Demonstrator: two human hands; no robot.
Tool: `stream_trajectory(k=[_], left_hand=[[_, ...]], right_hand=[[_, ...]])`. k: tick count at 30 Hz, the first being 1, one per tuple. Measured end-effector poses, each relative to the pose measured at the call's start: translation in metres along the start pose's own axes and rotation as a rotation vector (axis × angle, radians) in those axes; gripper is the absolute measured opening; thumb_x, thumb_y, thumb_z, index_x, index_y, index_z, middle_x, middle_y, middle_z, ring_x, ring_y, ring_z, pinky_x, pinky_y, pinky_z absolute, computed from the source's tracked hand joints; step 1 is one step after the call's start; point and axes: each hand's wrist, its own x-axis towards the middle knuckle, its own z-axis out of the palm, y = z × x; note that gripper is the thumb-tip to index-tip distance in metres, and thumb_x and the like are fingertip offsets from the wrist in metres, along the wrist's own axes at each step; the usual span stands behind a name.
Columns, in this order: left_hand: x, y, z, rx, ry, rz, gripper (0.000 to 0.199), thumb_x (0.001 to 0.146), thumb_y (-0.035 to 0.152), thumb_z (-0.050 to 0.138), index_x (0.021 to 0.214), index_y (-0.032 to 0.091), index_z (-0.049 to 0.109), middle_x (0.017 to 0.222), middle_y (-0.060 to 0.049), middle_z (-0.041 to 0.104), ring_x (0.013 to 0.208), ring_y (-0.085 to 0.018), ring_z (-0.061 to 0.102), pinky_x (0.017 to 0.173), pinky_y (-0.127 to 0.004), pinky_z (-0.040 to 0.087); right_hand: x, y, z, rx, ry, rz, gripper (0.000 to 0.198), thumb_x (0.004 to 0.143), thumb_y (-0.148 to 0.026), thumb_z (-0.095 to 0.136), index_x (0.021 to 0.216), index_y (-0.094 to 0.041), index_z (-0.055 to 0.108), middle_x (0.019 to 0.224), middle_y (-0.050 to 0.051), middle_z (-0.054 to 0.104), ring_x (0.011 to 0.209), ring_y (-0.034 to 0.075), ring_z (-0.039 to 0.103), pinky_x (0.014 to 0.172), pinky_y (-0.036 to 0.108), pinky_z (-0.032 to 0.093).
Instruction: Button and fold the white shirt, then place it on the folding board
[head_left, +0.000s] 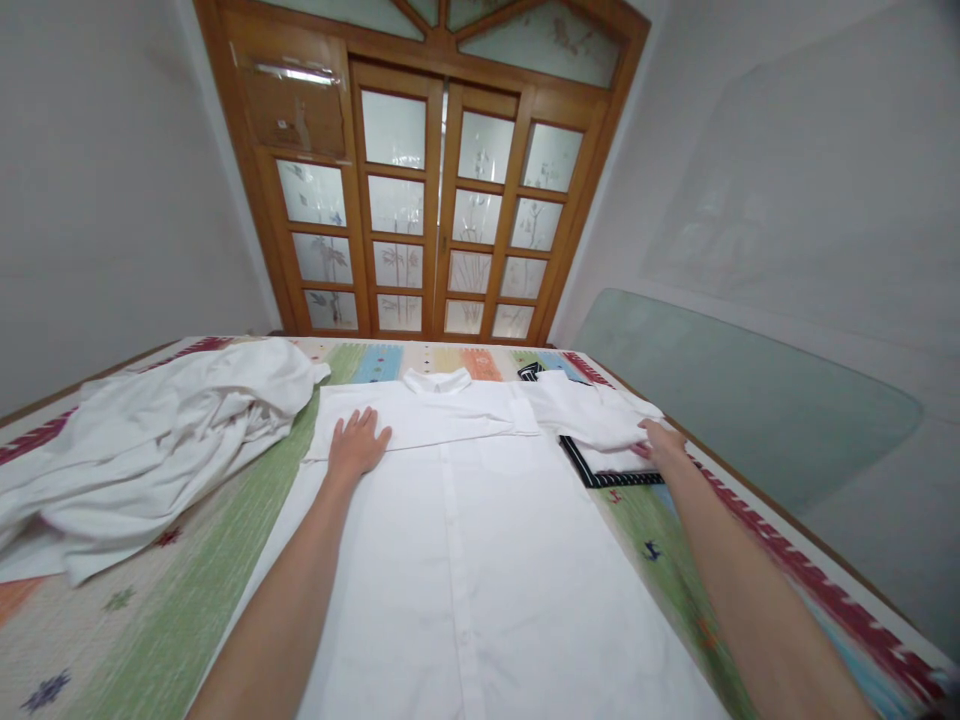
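A white button-up shirt (450,540) lies front up, its collar (437,381) at the far end. One sleeve (420,425) is laid straight across the chest. My left hand (360,443) rests flat on that sleeve near the left shoulder, fingers spread. Out to the right, my right hand (660,440) pinches the end of the other sleeve (592,412), which stretches away from the body of the shirt. Partly under this sleeve is a folded white cloth item with a black striped border (619,479); most of it is hidden.
A rumpled heap of white fabric (165,430) lies on the left. Everything rests on a patterned, striped cover (172,610). Past the far edge stand wooden doors with glass panes (435,200). A pale green panel (735,390) runs along the right side by the wall.
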Motion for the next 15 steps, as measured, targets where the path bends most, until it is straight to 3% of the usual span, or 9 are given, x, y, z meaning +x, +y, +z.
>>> stream_trajectory(k=[4,7,10,15], left_hand=[[0.001,0.000,0.001,-0.007,0.007,0.003,0.062,0.097,0.043,0.028,0.150,0.011,0.035,0.158,-0.011,0.030,0.148,-0.028,0.023,0.120,-0.050,0.017],[0.001,0.000,0.002,-0.017,0.021,0.008,0.061,0.097,0.042,0.029,0.149,0.011,0.037,0.158,-0.011,0.032,0.147,-0.029,0.025,0.119,-0.051,0.018],[0.000,0.000,0.002,-0.021,0.027,0.010,0.061,0.097,0.042,0.029,0.149,0.012,0.038,0.158,-0.011,0.032,0.147,-0.029,0.026,0.119,-0.051,0.018],[-0.003,0.001,0.000,-0.034,0.037,0.008,0.060,0.096,0.041,0.030,0.148,0.011,0.039,0.157,-0.012,0.034,0.146,-0.029,0.026,0.119,-0.051,0.018]], right_hand=[[-0.012,-0.010,-0.003,0.314,-0.242,0.238,0.022,0.083,-0.015,0.056,0.105,-0.017,0.052,0.076,0.001,0.056,0.053,0.010,0.052,0.043,0.018,0.049],[-0.022,-0.015,-0.005,0.427,-0.406,0.314,0.014,0.082,-0.019,0.057,0.095,-0.015,0.054,0.068,0.000,0.054,0.048,0.009,0.049,0.037,0.016,0.044],[-0.032,-0.021,-0.001,0.564,-0.540,0.280,0.014,0.079,-0.015,0.058,0.093,-0.015,0.057,0.068,0.001,0.060,0.049,0.011,0.053,0.042,0.019,0.049],[-0.053,-0.036,0.020,0.671,-0.645,0.055,0.025,0.077,-0.007,0.053,0.100,-0.014,0.062,0.079,0.005,0.069,0.066,0.017,0.066,0.065,0.029,0.060]])
